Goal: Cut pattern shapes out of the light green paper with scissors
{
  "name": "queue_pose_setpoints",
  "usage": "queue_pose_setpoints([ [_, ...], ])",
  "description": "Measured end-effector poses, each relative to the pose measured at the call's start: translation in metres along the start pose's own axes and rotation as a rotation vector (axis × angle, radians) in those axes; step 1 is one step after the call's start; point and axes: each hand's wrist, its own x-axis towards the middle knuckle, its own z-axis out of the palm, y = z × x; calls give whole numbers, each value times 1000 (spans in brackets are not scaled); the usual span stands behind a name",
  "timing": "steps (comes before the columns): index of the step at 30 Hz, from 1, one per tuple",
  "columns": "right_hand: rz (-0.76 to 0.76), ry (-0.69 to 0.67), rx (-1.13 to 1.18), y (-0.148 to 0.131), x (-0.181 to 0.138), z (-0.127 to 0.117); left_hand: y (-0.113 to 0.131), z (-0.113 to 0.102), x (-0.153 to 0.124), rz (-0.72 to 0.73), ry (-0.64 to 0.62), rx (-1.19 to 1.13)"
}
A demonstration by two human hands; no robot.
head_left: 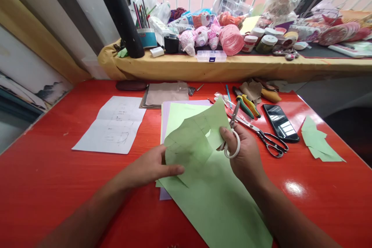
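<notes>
Left to right: green paper [188,137] could crease if the left hand [154,166] twists; white-handled scissors [235,114] could nick its right edge on a slip. Left hand: thumb and fingers pinching paper's left side, above the green sheets [223,201] on the table [43,186]. Right hand [247,151]: closed round scissors, thumb at paper's edge.

Bare hands [149,167], bare wrists [124,181], bare forearms [97,207]
</notes>
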Motion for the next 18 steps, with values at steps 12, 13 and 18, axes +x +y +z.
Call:
queue_pose_setpoints([
  [12,82,-117,46,2,-3,2,-5,1,5,99,329,-164],
  [13,93,-134,43,2,-4,2,-6,0,5,107,332,-170],
  [18,110,-194,-4,-2,-6,3,-5,-4,2,61,291,-115],
])
